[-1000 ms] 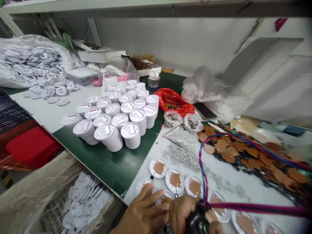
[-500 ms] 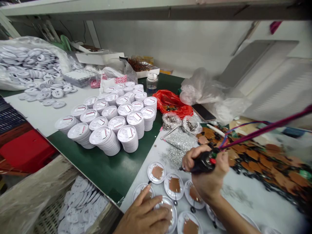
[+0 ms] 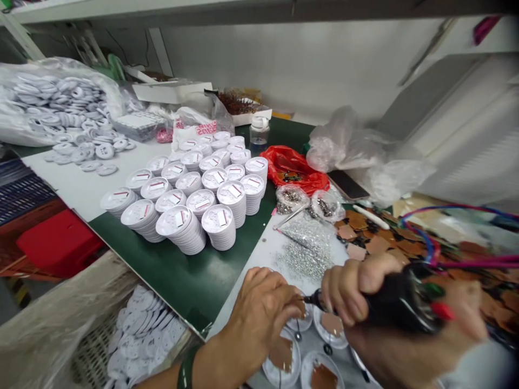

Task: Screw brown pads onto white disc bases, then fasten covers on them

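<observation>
Now left hand (image 3: 261, 305) nearer tool (image 3: 399, 301)

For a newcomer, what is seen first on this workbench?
Stacks of round white casings crowd the green tabletop. Just right of them lies a bright red plastic bag. At lower right, the right hand grips a black electric screwdriver, its tip close to the left hand.

Assembly workshop: stacked white parts (image 3: 200, 202), powered screwdriver (image 3: 399, 302).
</observation>
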{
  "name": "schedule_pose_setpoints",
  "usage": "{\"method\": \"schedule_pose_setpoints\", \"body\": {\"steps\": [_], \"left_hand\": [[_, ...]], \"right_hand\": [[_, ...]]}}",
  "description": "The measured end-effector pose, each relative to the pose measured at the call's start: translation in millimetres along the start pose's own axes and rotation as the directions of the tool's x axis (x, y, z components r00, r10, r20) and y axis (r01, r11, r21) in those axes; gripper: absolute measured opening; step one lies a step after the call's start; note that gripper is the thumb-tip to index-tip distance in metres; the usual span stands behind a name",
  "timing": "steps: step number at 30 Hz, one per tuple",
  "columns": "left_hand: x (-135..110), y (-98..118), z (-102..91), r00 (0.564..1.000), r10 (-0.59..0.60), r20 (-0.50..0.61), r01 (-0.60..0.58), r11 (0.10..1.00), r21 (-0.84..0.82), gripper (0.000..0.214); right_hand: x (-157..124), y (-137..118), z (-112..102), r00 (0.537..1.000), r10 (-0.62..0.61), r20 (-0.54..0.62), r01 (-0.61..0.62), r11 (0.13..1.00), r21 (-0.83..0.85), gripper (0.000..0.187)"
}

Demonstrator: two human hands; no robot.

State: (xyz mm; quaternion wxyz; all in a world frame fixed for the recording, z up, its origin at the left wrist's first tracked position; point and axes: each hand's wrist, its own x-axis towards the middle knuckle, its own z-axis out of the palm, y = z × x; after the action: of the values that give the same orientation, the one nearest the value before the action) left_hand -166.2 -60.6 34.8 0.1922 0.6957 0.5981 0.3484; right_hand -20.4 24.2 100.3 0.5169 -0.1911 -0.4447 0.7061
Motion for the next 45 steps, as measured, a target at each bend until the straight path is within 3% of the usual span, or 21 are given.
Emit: {"method": "schedule_pose_setpoints", "body": {"steps": [4, 8, 12, 17, 30, 33, 38, 45], "left_hand": [[0.8, -5.1, 3.3, 0.998, 0.066, -0.010, -0.067, 0.997, -0.042, 0.013], [-5.3, -8.0, -1.0, 0.989, 0.138, 0.058, -0.138, 0.990, -0.001, 0.015], [-11.4, -13.3, -1.2, 0.989, 0.123, 0.087, -0.120, 0.992, -0.045, 0.021], [-20.2, -15.4, 0.2, 0.995, 0.084, 0.047, -0.077, 0.988, -0.134, 0.019], [-26.8, -12.8, 4.6, 0.981, 0.159, 0.109, -0.164, 0.986, 0.040, 0.009], [-27.4, -12.2, 3.7, 0.974, 0.176, 0.141, -0.192, 0.975, 0.108, 0.006], [-25.0, -7.8, -2.7, 0.967, 0.158, 0.199, -0.183, 0.977, 0.112, 0.009], [-28.3, -7.6, -2.6, 0.947, 0.109, 0.301, -0.151, 0.981, 0.120, 0.008]], "right_hand": [[-7.3, -6.0, 0.4, 0.998, 0.038, 0.041, -0.038, 0.999, 0.010, 0.062], [-7.2, -9.2, 3.9, 0.998, 0.069, 0.016, -0.069, 0.997, 0.041, 0.060], [-6.9, -13.5, 6.8, 0.996, 0.088, 0.009, -0.089, 0.994, 0.066, 0.057], [-9.8, -19.3, 8.5, 0.997, 0.072, 0.028, -0.073, 0.996, 0.042, 0.059], [-15.9, -6.9, 14.6, 0.987, 0.110, 0.121, -0.117, 0.992, 0.049, 0.061], [-17.8, -10.1, 10.1, 0.973, 0.151, 0.176, -0.161, 0.986, 0.044, 0.061], [-24.6, -13.9, -5.4, 0.912, 0.286, 0.293, -0.311, 0.949, 0.042, 0.058], [-30.0, -7.9, -11.3, 0.922, 0.261, 0.287, -0.297, 0.951, 0.089, 0.057]]}}
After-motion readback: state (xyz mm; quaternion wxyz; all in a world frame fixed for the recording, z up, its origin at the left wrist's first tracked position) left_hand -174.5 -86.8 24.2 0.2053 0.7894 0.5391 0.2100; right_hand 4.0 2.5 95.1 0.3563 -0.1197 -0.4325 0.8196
